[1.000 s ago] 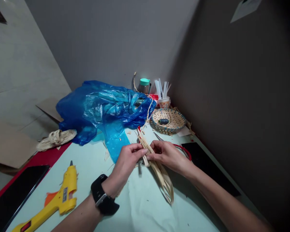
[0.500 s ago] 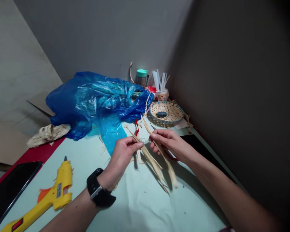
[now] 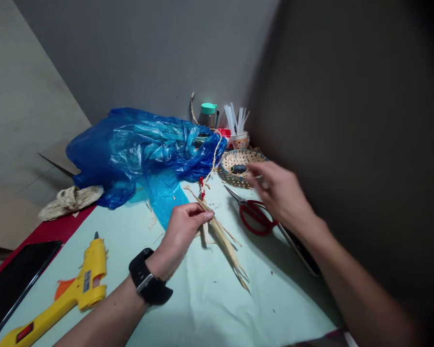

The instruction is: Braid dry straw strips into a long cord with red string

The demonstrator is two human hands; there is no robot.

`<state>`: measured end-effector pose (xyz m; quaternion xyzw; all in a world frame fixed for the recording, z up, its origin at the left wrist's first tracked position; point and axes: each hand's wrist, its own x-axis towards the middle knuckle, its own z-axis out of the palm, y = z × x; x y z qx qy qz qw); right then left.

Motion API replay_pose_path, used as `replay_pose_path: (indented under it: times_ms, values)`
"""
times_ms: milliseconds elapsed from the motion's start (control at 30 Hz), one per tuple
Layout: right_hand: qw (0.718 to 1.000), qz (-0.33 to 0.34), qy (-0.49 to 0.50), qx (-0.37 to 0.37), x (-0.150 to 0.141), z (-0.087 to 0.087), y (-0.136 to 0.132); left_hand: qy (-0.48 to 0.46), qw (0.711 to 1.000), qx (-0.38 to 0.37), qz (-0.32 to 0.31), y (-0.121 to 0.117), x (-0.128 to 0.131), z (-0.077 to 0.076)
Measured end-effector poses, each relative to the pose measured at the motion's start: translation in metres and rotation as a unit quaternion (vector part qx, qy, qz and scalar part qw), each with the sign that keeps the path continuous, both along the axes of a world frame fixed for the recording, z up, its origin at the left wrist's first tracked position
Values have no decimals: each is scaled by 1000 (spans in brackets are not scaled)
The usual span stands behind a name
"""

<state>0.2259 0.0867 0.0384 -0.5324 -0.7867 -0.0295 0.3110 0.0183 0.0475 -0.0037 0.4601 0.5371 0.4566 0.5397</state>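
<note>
Pinched between the thumb and fingers of my left hand [image 3: 190,221] is a bundle of pale dried husk strips [image 3: 226,243], its split ends pointing toward me. A red-tipped pale piece [image 3: 202,188] lies just beyond that hand, partly covered by it. My right hand [image 3: 280,193], blurred, is raised near the edge of the woven basket [image 3: 231,180]. Its fingers look apart, and no strip shows in them. Inside the basket lies a dark spool of thread [image 3: 238,168]. Red-handled scissors [image 3: 256,218] rest on the table below my right hand, blades pointing away to the left.
A yellow glue gun [image 3: 90,282] lies at left beside a dark flat device [image 3: 21,289]. Across the back are a blue plastic bag [image 3: 141,149], a green-lidded jar [image 3: 208,113] and a cup of glue sticks [image 3: 239,140]. A straw slipper-shaped piece [image 3: 72,200] sits at the left edge.
My right hand pulled a strip apart from the bundle, then moved up and right toward the basket; that strip is out of sight. The scissors are uncovered. My left hand keeps its hold.
</note>
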Motion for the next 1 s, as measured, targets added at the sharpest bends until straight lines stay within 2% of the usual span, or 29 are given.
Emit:
replay_pose_path:
  times_ms: [67, 100, 133, 233, 400, 467, 567, 667, 833, 1000]
  values:
    - [981, 148, 55, -117, -33, -8, -7, 11, 999, 27, -12, 1, 0, -3]
    - [966, 185, 71, -166, -47, -12, -9, 18, 999, 43, -16, 2, 0, -5]
    - [959, 197, 88, -185, -59, -15, -11, 24, 998, 58, -16, 3, 0, -6]
    - [944, 197, 173, -202, -76, -23, -13, 17, 997, 69, -13, 2, -1, -7]
    - [881, 184, 355, -253, -61, -25, -6, -66, 997, -15, -24, -3, -1, -5]
    - [865, 188, 366, -288, -51, -26, -5, -81, 996, -24, -29, -5, -1, -5]
    - [854, 190, 325, -359, -41, -30, -6, -89, 996, -17, -21, -6, -2, -6]
    - [871, 185, 267, -367, -41, -30, -13, -99, 995, -17, -2, -5, -3, -9]
    - [946, 107, 92, -290, -50, -20, -29, -102, 993, -52, 3, -7, -2, -7]
    - [968, 37, -31, -247, -55, -18, -37, -97, 993, -64, -14, -8, 0, -2]
